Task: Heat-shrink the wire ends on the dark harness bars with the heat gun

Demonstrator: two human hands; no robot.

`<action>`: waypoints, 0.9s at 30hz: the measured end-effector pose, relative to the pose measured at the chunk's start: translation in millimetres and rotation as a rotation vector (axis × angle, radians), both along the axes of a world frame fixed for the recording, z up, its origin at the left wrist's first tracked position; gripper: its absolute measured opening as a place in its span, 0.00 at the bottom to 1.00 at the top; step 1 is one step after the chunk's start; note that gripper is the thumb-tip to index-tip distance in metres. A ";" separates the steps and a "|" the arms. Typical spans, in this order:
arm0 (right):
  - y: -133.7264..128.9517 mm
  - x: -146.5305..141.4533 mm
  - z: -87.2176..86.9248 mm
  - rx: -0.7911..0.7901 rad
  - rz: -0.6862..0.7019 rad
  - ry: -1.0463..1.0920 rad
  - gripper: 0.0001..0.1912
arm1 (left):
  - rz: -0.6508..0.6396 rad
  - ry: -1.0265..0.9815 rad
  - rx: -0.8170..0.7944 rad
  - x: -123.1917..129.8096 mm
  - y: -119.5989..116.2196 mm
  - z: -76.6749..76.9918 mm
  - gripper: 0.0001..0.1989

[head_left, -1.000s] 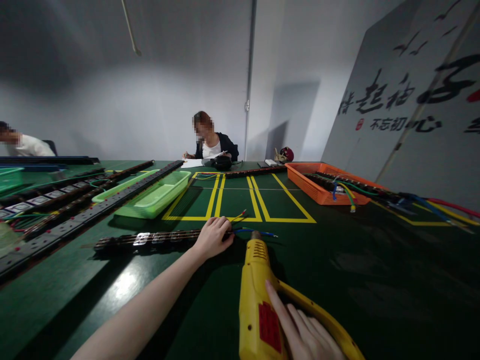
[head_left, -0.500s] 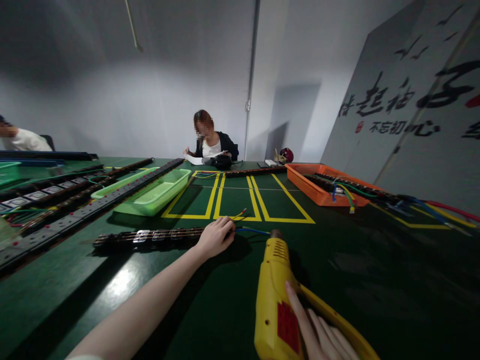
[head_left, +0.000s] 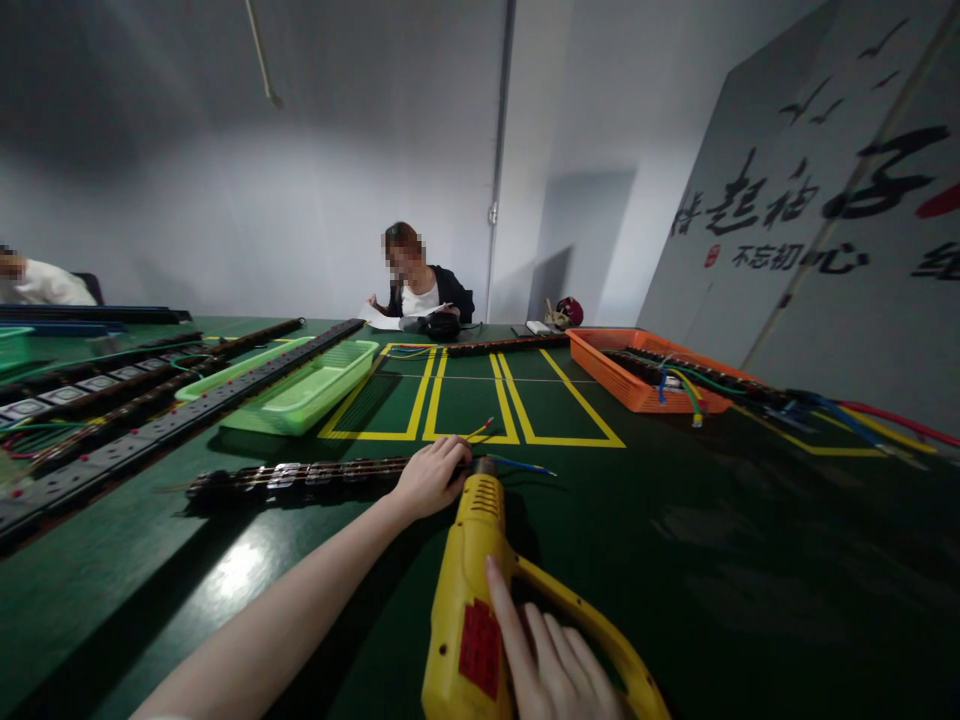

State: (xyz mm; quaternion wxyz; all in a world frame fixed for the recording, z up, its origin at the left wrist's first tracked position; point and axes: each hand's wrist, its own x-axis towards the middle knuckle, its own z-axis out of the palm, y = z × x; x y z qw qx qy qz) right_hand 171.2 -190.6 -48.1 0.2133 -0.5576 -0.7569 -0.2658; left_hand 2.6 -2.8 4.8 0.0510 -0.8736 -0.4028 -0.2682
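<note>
I had the right hand (head_left: 551, 660) nearest the camera, its grip closed round the looped handle of a yellow plastic heat gun with a red label (head_left: 465, 560), the index finger laid along the side. Just left of the heat gun's nozzle, the left hand (head_left: 431, 478) curled over one end of a long dark strip with shiny metal inserts (head_left: 300, 482); I couldn't tell how tightly that grip was closed. The strip lay on the green desk (head_left: 712, 600), left of the heat gun, and thin blue wire (head_left: 525, 466) ran out past the nozzle. Beyond and left of the heat gun, a long grey socket strip (head_left: 172, 415) crossed a pale green plastic tray (head_left: 300, 415); beyond and right of it stood an orange plastic basket (head_left: 607, 385). Farthest beyond it, a seated co-worker (head_left: 420, 295) held white paper (head_left: 379, 318).
</note>
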 end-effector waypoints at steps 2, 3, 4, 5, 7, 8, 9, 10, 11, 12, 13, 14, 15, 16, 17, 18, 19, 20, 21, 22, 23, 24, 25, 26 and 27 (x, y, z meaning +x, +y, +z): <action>2.5 -8.9 -1.6 -0.008 -0.009 0.007 0.40 | -0.002 0.018 -0.020 0.0 0.5 0.2 0.11; 3.3 -12.0 -2.0 -0.015 -0.008 -0.004 0.40 | -0.003 0.028 -0.025 -0.3 1.0 0.1 0.12; 3.7 -13.9 -2.2 -0.013 -0.007 -0.015 0.40 | -0.003 0.035 -0.026 -0.8 1.5 -0.2 0.13; 4.0 -14.8 -2.0 -0.006 -0.007 -0.024 0.41 | -0.004 0.042 -0.024 -1.2 2.0 -0.6 0.14; 4.3 -13.7 0.4 0.016 -0.010 -0.021 0.42 | -0.004 0.050 -0.016 -1.9 2.8 -1.5 0.14; 4.3 -11.7 3.0 0.031 -0.002 -0.012 0.42 | -0.003 0.051 -0.013 -2.0 3.0 -1.9 0.14; 4.3 -8.8 6.6 0.041 0.011 -0.003 0.42 | -0.001 0.050 -0.009 -1.8 3.0 -2.1 0.13; 4.4 -5.0 11.3 0.045 0.033 0.001 0.42 | -0.001 0.049 -0.002 -1.5 2.7 -2.2 0.13; 4.4 -0.4 16.6 0.042 0.069 -0.002 0.42 | -0.001 0.047 0.008 -1.0 2.3 -2.2 0.12; 4.5 4.8 22.3 0.031 0.100 -0.006 0.43 | 0.000 0.044 0.022 -0.5 1.7 -2.0 0.10; 4.6 10.4 27.9 0.012 0.139 -0.018 0.43 | 0.003 0.041 0.037 0.2 1.1 -1.8 0.09; 4.6 16.2 33.1 -0.019 0.169 -0.031 0.43 | 0.009 0.038 0.052 0.8 0.4 -1.6 0.08; 4.7 21.9 37.5 -0.042 0.180 -0.038 0.43 | 0.017 0.036 0.065 1.4 -0.1 -1.5 0.07; 4.7 27.3 41.2 -0.061 0.184 -0.044 0.43 | 0.026 0.037 0.073 1.9 -0.4 -1.5 0.06; 4.6 32.4 44.3 -0.075 0.176 -0.043 0.44 | 0.034 0.039 0.078 2.5 -0.7 -1.6 0.06; 4.4 37.1 47.0 -0.078 0.165 -0.036 0.45 | 0.040 0.043 0.080 3.1 -0.7 -1.8 0.06; 4.0 41.5 49.5 -0.074 0.161 -0.031 0.47 | 0.044 0.047 0.080 3.7 -0.7 -2.2 0.06; 3.6 45.8 52.0 -0.066 0.158 -0.027 0.50 | 0.049 0.050 0.080 4.4 -0.5 -2.5 0.05; 2.9 50.0 54.3 -0.058 0.149 -0.021 0.53 | 0.057 0.051 0.081 5.1 -0.3 -2.9 0.05; 2.2 54.3 56.5 -0.056 0.138 -0.017 0.56 | 0.067 0.050 0.083 5.9 -0.1 -3.3 0.05; 1.4 58.6 58.1 -0.061 0.129 -0.017 0.58 | 0.076 0.048 0.084 6.7 0.0 -3.6 0.05; 0.6 62.9 59.1 -0.071 0.119 -0.020 0.58 | 0.082 0.048 0.085 7.4 0.1 -3.8 0.06; -0.2 66.9 59.5 -0.083 0.108 -0.025 0.58 | 0.086 0.050 0.085 8.1 0.2 -3.9 0.06; -0.9 70.5 59.1 -0.086 0.097 -0.029 0.58 | 0.089 0.053 0.085 8.5 0.1 -3.9 0.06; -1.5 73.6 58.3 -0.082 0.086 -0.035 0.57 | 0.092 0.055 0.085 8.9 0.0 -3.8 0.06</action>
